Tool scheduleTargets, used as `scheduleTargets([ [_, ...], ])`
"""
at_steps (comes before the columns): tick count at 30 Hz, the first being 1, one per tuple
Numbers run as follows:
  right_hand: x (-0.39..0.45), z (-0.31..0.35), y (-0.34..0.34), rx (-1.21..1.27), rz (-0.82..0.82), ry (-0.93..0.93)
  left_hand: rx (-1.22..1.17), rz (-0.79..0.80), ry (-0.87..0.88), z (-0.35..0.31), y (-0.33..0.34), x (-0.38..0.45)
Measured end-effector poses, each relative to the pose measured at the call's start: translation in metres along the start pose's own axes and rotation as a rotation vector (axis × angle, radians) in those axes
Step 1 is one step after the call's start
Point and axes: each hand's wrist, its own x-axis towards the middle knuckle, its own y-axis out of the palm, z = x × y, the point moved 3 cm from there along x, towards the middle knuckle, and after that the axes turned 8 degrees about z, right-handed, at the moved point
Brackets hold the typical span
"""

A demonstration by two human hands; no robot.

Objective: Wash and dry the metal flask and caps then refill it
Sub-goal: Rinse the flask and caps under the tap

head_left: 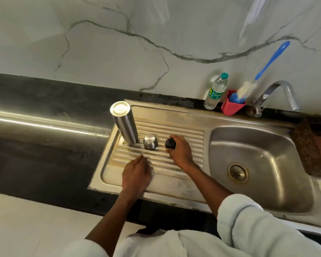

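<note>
We see left hand point(136, 173) flat, fingers relaxed, on ribbed steel drainboard point(183, 143); right hand point(180, 149) pinches small black inner cap point(170, 143), just right of inverted steel cup cap point(150, 141) and upturned cylindrical steel flask point(125, 125).

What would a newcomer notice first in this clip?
The steel flask standing upside down at the draining board's left end, with a steel cap beside it. The right hand grips a black cap on the ridges. A blue-handled brush sticks out of a red cup by the tap.
</note>
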Motion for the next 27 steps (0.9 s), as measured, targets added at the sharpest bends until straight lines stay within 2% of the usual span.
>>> scheduleTargets([
  [8, -0.008, -0.009, 0.001, -0.076, 0.013, 0.072, 0.038, 0.032, 0.015, 0.0, -0.007, 0.006],
  [10, -0.017, -0.013, -0.007, -0.043, -0.058, 0.096, 0.034, 0.003, 0.008, -0.006, -0.01, 0.004],
  [13, -0.042, -0.019, -0.03, -0.03, -0.251, 0.048, -0.021, -0.127, 0.035, -0.024, -0.018, 0.003],
  [16, -0.066, -0.023, -0.06, -0.093, -0.419, -0.044, -0.071, -0.231, 0.186, -0.059, -0.018, 0.012],
  [18, -0.074, -0.032, -0.079, -0.128, -0.472, -0.038, -0.139, -0.223, 0.341, -0.095, -0.015, 0.022],
  [21, -0.081, -0.058, -0.1, -0.126, -0.465, 0.122, -0.349, 0.017, 0.505, -0.152, -0.008, 0.036],
  [24, -0.091, -0.084, -0.119, -0.091, -0.448, 0.197, -0.549, 0.294, 0.497, -0.197, 0.004, 0.052],
  [27, -0.097, -0.105, -0.143, -0.061, -0.466, 0.247, -0.611, 0.528, 0.459, -0.227, 0.017, 0.069],
])
